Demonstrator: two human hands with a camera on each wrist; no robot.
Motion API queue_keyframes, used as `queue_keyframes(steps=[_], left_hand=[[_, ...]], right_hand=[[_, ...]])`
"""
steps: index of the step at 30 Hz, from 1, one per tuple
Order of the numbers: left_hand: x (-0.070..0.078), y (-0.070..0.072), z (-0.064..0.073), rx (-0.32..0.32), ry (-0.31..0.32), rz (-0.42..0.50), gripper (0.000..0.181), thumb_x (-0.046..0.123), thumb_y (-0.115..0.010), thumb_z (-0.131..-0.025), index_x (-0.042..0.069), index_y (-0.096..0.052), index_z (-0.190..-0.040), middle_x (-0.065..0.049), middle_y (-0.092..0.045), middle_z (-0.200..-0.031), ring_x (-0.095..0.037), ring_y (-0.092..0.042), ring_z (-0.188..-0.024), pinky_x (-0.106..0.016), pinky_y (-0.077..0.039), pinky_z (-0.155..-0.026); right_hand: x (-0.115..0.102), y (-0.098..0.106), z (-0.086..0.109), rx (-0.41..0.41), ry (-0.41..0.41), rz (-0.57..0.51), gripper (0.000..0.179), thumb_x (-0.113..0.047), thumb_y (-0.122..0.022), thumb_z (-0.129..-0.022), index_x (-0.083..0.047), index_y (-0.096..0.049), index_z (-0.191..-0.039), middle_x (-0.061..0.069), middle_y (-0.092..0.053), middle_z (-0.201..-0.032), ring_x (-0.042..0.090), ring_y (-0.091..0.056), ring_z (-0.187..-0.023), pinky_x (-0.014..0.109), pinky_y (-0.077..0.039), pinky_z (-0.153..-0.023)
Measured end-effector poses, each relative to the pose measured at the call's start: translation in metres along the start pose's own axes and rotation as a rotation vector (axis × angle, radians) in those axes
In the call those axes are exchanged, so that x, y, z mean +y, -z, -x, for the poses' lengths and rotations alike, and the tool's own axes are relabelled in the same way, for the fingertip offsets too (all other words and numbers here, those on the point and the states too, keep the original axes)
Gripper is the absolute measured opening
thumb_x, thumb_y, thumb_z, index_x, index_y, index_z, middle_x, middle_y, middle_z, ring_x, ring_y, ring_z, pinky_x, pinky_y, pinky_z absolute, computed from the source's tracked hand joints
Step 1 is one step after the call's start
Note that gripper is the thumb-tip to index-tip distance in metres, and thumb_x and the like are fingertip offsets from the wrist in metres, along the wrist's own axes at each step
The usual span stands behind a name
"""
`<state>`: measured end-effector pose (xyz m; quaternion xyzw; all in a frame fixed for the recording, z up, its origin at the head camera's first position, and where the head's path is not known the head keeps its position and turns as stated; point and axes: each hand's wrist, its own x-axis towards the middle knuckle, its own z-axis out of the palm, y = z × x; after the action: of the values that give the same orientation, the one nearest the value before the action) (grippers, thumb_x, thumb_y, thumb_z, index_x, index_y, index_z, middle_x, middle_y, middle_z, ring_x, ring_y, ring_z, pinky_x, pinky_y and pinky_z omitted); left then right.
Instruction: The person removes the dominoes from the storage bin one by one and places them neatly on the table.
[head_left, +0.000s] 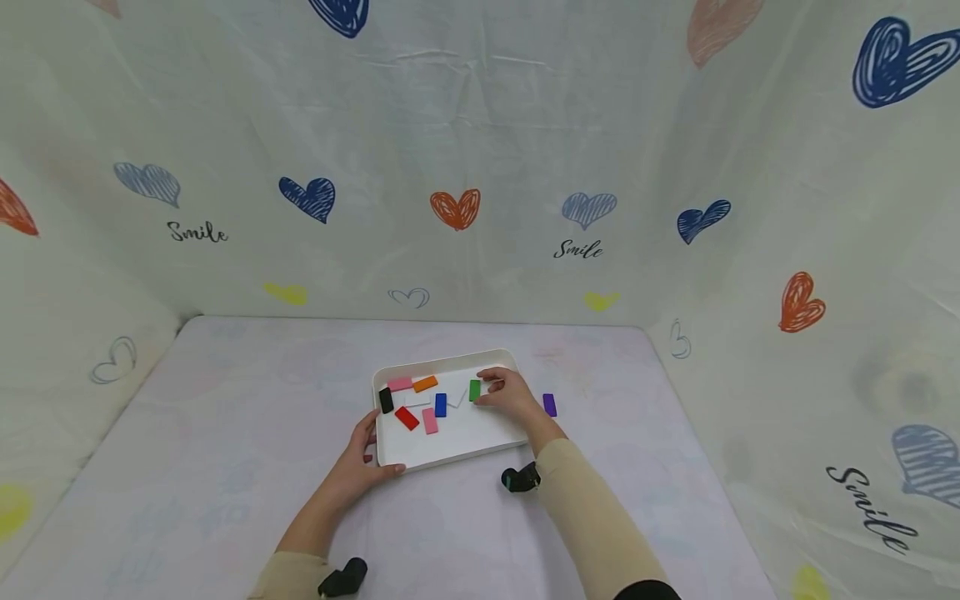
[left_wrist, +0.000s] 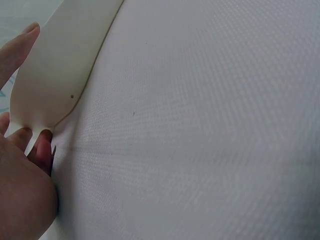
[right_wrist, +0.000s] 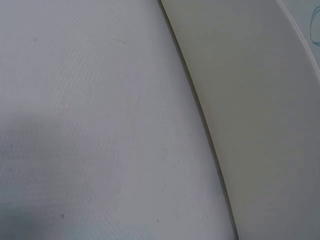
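A white rectangular tray (head_left: 450, 450) stands on the table in the head view. My left hand (head_left: 362, 462) holds its near left corner, thumb along the front wall and fingers at the left side. The left wrist view shows those fingers (left_wrist: 20, 139) against the tray's wall (left_wrist: 60, 65). Over the tray, my right hand (head_left: 513, 398) pinches a small green block (head_left: 475, 390) between thumb and fingertips. Left of it lie a blue block (head_left: 441, 405), pink blocks (head_left: 430, 421), a red block (head_left: 407, 417), an orange block (head_left: 425, 383), a black block (head_left: 386, 400) and white pieces (head_left: 417, 400).
A purple block (head_left: 550, 405) lies on the table outside the tray, beside my right wrist. The pale tablecloth (head_left: 247, 433) reaches back to a curtain (head_left: 480, 125) printed with hearts. Only tablecloth and the tray's outer wall (right_wrist: 250, 110) appear in the right wrist view.
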<state>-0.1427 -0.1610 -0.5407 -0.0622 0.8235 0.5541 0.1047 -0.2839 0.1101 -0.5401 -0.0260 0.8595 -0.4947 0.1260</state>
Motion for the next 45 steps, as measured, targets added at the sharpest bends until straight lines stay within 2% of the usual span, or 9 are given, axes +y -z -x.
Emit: queue_keyframes(steps=[6,14,23,32,37,45], left_hand=[[0.001,0.000,0.001,0.005,0.003,-0.008,0.110,0.023,-0.086,-0.074,0.014,-0.011,-0.154,-0.022,-0.028,-0.151,-0.039,-0.035,-0.131,-0.058,-0.035,-0.105],[-0.001,0.000,0.001,0.001,0.007,-0.006,0.110,0.024,-0.086,-0.074,0.013,-0.011,-0.154,-0.022,-0.027,-0.152,-0.039,-0.034,-0.132,-0.058,-0.035,-0.105],[-0.002,-0.001,-0.001,-0.002,0.001,0.006,0.110,0.022,-0.085,-0.074,0.013,-0.011,-0.154,-0.021,-0.027,-0.152,-0.038,-0.033,-0.132,-0.057,-0.033,-0.106],[-0.001,-0.001,-0.001,0.003,0.008,-0.009,0.111,0.023,-0.086,-0.073,0.013,-0.011,-0.155,-0.022,-0.027,-0.151,-0.038,-0.034,-0.132,-0.057,-0.035,-0.106],[0.000,-0.001,-0.001,0.004,0.015,-0.014,0.111,0.024,-0.086,-0.073,0.014,-0.011,-0.155,-0.022,-0.029,-0.150,-0.039,-0.035,-0.131,-0.058,-0.035,-0.105],[0.000,-0.001,-0.002,0.002,0.008,-0.007,0.110,0.021,-0.085,-0.074,0.013,-0.011,-0.155,-0.022,-0.030,-0.149,-0.039,-0.034,-0.131,-0.058,-0.035,-0.105]], right_hand=[[-0.001,-0.003,-0.001,0.012,0.002,0.020,0.048,-0.006,-0.085,-0.073,-0.009,-0.068,-0.118,0.003,-0.052,-0.083,0.016,-0.046,-0.078,0.027,-0.039,-0.065],[-0.005,-0.006,0.000,0.031,0.027,0.117,0.053,-0.010,-0.087,-0.070,-0.010,-0.069,-0.120,0.003,-0.054,-0.090,0.016,-0.044,-0.074,0.026,-0.036,-0.062],[-0.004,-0.007,0.000,0.044,0.037,0.175,0.054,-0.013,-0.089,-0.070,-0.010,-0.070,-0.120,0.004,-0.052,-0.089,0.017,-0.044,-0.076,0.027,-0.036,-0.063],[-0.005,-0.010,0.000,0.057,-0.018,0.195,0.052,-0.015,-0.088,-0.071,-0.013,-0.070,-0.120,0.003,-0.053,-0.098,0.019,-0.046,-0.083,0.029,-0.039,-0.067],[-0.004,-0.011,-0.002,0.064,-0.002,0.227,0.050,-0.016,-0.088,-0.071,-0.013,-0.071,-0.118,0.003,-0.053,-0.097,0.018,-0.047,-0.082,0.029,-0.040,-0.067],[-0.005,-0.010,0.001,0.062,-0.004,0.213,0.046,-0.015,-0.088,-0.071,-0.012,-0.072,-0.114,0.003,-0.053,-0.096,0.019,-0.046,-0.084,0.030,-0.040,-0.069]])
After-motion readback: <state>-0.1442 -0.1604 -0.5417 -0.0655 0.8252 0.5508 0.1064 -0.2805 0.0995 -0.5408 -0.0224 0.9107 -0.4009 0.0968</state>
